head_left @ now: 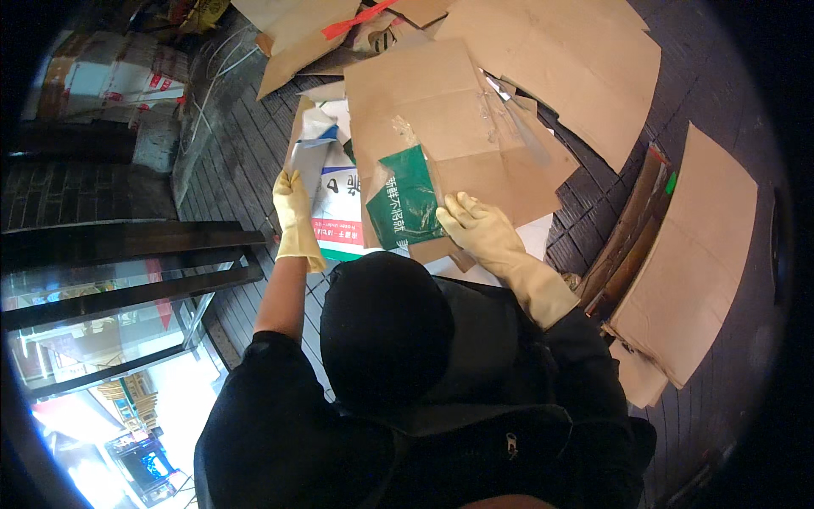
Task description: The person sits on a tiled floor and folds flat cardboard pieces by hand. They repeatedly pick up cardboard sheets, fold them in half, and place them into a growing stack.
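Note:
My left hand (293, 212), in a cream rubber glove, is closed round the left edge of a white printed cardboard sheet (343, 188) with red and green bands. Over that sheet lies a brown cardboard sheet (415, 93), creased and torn at places. A shiny green printed piece (398, 182) lies on its lower left part. My right hand (479, 227), gloved alike, has its fingers bent together at the green piece's right edge. The thumb and whatever is between those fingers are hidden.
More flattened brown cardboard (560, 59) spreads over the dark tiled ground at the far side. Folded cardboard (691, 263) leans at the right. A red strip (358, 20) lies at the top. Taped white boxes (114, 76) stand far left, above a glass door (102, 314) with a dark frame.

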